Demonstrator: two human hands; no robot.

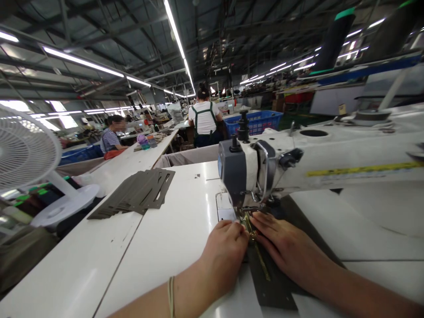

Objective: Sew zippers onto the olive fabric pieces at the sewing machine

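A dark olive-grey fabric panel (pixel 273 293) lies on the sewing machine's bed, with a gold-toothed zipper (pixel 263 263) running along it toward the needle. My left hand (pixel 227 247) is curled closed at the zipper's left edge, its fingertips pinching there just in front of the presser foot. What exactly lies between those fingertips is partly hidden. My right hand (pixel 286 245) rests flat on the panel to the right of the zipper, fingers stretched toward the foot. Above both hands stands the white and grey sewing machine head (pixel 243 176).
A fanned stack of olive-grey panels (pixel 139 192) lies on the white table (pixel 165 247) to the left. Beyond its left edge stands a white fan (pixel 24 150). Two people work farther back, near a blue crate (pixel 256 123). The machine arm (pixel 347 154) spans the right side.
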